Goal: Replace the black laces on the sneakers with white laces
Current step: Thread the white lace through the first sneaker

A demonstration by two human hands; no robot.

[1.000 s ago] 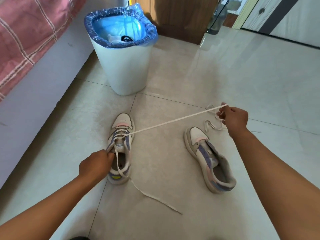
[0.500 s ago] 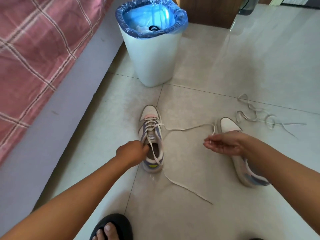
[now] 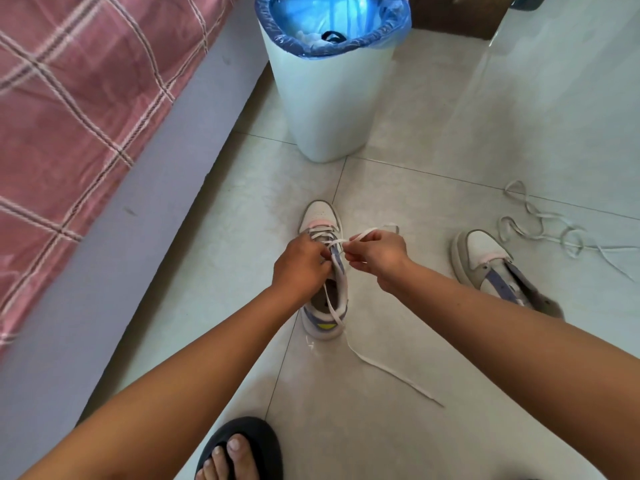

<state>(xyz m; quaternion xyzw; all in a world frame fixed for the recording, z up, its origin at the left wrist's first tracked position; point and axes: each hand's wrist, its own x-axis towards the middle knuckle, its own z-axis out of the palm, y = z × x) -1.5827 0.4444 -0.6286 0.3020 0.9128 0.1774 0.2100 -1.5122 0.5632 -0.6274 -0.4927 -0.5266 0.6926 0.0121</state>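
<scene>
Writing: none readable on either sneaker.
Left sneaker (image 3: 323, 299): mid-floor, below the bin (image 3: 329, 98), partly laced with a white lace (image 3: 388, 368).
Left hand (image 3: 300, 268): fingers curled on the eyelet area.
Right hand (image 3: 379, 254): pinches the lace.
Right sneaker (image 3: 485, 261): unlaced, at the floor's right edge beside the spare lace (image 3: 540, 230).
Change: right hand came in from the right sneaker to the left one.

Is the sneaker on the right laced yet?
No: the right sneaker shows bare eyelets, and a loose white lace lies on the floor beside it.
</scene>
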